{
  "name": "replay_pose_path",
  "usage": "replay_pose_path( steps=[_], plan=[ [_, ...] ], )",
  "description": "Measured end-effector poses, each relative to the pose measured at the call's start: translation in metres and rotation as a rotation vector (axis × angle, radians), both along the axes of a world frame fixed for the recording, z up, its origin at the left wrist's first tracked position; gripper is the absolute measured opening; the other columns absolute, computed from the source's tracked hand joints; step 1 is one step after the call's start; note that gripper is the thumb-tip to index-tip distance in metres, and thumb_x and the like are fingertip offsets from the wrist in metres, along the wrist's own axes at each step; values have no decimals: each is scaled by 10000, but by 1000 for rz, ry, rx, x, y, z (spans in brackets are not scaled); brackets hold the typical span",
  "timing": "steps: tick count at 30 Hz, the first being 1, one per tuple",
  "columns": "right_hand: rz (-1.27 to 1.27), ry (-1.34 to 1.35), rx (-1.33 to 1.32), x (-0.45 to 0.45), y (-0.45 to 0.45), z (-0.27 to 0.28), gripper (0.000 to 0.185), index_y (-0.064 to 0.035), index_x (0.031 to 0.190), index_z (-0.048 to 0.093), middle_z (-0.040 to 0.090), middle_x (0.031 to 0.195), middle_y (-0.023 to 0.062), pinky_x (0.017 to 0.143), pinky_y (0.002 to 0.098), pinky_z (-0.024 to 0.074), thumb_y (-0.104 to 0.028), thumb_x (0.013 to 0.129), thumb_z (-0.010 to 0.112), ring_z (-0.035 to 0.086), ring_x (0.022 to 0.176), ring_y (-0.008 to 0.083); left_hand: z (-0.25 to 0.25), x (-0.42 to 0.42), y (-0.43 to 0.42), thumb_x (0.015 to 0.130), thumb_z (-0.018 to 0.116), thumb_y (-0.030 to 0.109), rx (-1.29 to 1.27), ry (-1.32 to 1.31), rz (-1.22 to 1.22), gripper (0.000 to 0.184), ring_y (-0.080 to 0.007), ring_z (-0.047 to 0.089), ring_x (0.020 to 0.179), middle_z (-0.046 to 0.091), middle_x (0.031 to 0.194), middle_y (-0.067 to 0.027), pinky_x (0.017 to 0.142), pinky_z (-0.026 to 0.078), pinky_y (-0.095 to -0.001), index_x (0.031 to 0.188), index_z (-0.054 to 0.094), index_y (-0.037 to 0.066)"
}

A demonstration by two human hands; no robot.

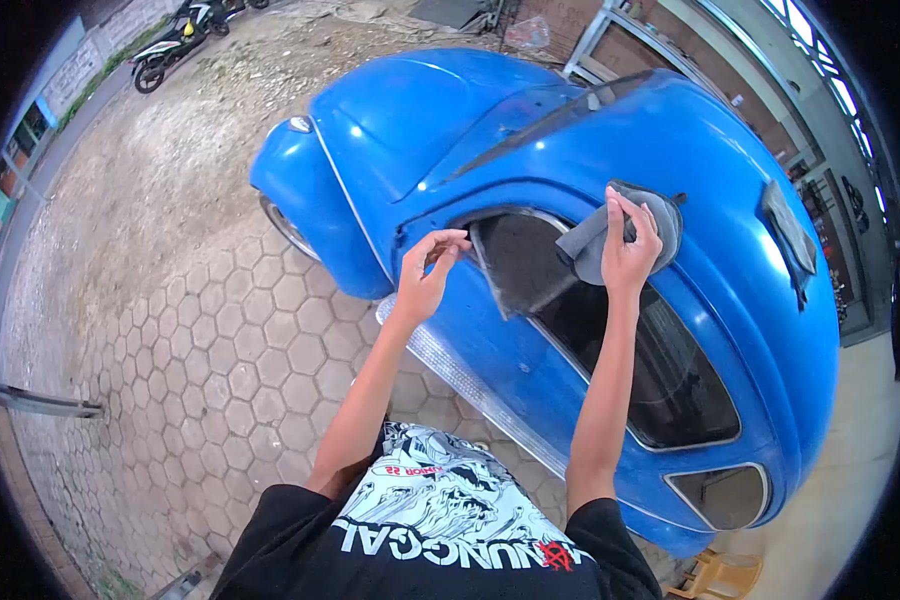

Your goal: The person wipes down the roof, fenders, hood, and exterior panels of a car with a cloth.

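Observation:
A blue rounded car (440, 120) stands in front of me, its side windows facing me. My left hand (432, 272) is at the front edge of the small vent window (520, 262), fingers curled and fingertips pinching its frame. The vent window's pane looks swung out from the door. In my right hand (630, 245) is a dark grey cloth (590, 240), bunched and held up beside the roof edge above the side window (670, 375). Part of the cloth is hidden behind my fingers.
Another dark cloth (790, 232) lies on the car roof. A ribbed running board (470, 375) sticks out low along the car's side. Hexagonal paving (230, 350) lies to the left, with a motorbike (175, 45) farther off. A yellow chair (715, 575) stands near the rear.

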State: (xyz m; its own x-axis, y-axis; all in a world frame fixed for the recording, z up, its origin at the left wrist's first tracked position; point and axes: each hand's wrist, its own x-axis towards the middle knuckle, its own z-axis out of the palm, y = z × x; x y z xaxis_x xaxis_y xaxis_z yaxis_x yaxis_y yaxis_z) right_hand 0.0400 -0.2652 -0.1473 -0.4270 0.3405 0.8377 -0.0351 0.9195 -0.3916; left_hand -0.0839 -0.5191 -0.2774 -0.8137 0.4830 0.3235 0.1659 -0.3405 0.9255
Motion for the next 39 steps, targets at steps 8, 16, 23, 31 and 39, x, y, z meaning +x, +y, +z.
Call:
replay_pose_path(
  steps=[8,16,23,31,39],
  plan=[
    [306,-68,-391,-143,-46,-35,254,44,1123,758,790,1098,99,951,302,518,-176,1069,642,698,1019,141,-58,-110,-120,1068,590,128,-119,-112,16,257,-138,661,1004,743,1125,-81,925,525,-302,1282,675,14],
    [412,21,-1064,-269,-104,-156,298,64,1227,679,754,1195,175,999,324,522,-192,1094,605,699,1087,183,-104,-193,-180,1060,567,89,-95,-257,156,270,-146,652,1021,728,1158,-102,938,519,-309,1298,654,-5],
    [488,-5,-1012,-444,-179,-226,227,33,1119,750,781,1116,118,974,328,532,-161,1067,644,703,1034,161,-144,-281,-223,1052,593,115,-202,-403,240,301,-174,655,1102,710,1220,-105,998,501,-323,1327,639,2],
    [580,-668,-212,-693,-284,-407,600,1,1511,497,443,1607,219,1221,508,319,-325,1026,631,369,1511,388,-231,-423,-265,1046,619,175,-456,-598,365,357,-200,650,1164,699,1247,-102,1015,502,-365,1373,622,34],
    [469,-891,17,-746,-290,-457,580,-17,1596,399,316,1688,225,1261,549,251,-275,1083,483,276,1568,422,-302,-568,-193,1026,470,56,-679,-2,625,419,-385,519,1388,582,1473,-194,1173,380,-479,1427,581,4]
  ],
)
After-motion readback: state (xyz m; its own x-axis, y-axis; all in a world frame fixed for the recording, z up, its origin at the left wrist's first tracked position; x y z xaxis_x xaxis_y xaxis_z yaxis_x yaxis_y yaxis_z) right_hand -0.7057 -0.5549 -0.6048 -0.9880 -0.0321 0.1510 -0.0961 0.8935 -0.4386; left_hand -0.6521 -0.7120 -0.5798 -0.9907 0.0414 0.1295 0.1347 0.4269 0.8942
